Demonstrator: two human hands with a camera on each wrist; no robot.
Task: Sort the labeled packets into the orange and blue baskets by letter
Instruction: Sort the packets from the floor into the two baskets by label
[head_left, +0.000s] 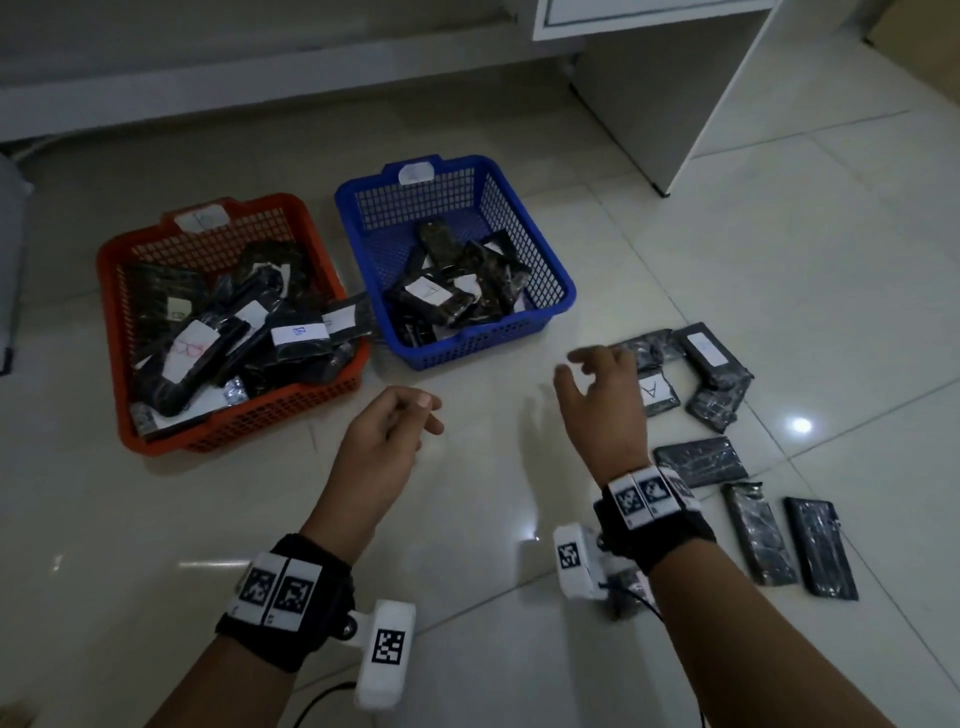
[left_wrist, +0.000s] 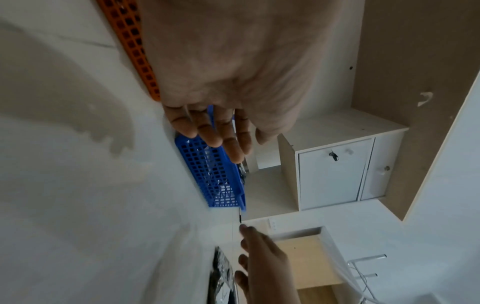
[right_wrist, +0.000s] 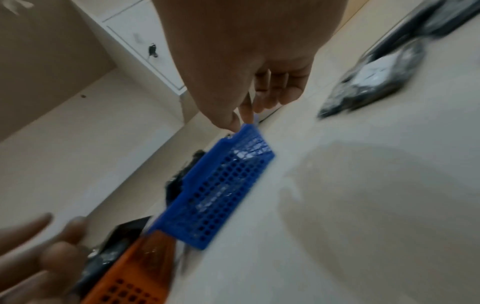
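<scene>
- Packet labeled A (head_left: 655, 393): on floor, just beyond right hand (head_left: 597, 400).
- Right hand: fingers relaxed, empty.
- Left hand (head_left: 387, 423): loosely curled, empty, near orange basket (head_left: 249, 421).

Two baskets sit on the floor: one orange basket (head_left: 228, 426) at centre left of the head view and one blue basket (head_left: 470, 340) beside it. Two hands show, a left hand (head_left: 387, 431) and a right hand (head_left: 602, 400). About seven dark packets (head_left: 698, 460) lie loose at right; those piled inside the baskets overlap too much to count.
</scene>
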